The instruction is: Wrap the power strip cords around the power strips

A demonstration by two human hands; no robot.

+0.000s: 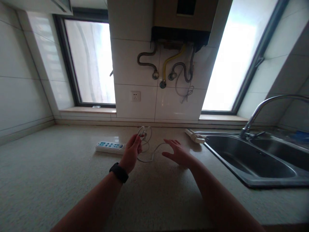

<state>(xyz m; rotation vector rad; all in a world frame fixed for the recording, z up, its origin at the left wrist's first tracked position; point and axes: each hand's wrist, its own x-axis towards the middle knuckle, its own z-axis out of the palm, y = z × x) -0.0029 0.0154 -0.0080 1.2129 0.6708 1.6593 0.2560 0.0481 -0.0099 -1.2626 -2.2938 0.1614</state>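
Looped white power cord [153,157] is gripped in my left hand [132,149], just above the counter. A white power strip [109,147] with blue socket faces lies to the left of that hand, its right end partly hidden behind it. My right hand [177,151] is spread with its fingers apart over the counter. A length of the cord runs toward its fingertips; whether they touch it I cannot tell. Farther right, by the sink's edge, lies another white object, long and narrow with cord wrapped round it [196,136].
A double steel sink [248,158] with a curved tap [260,112] fills the right side of the counter [149,199]. On the back wall are a socket [135,96], several pipes and a water heater [184,19]. Windows stand on both sides.
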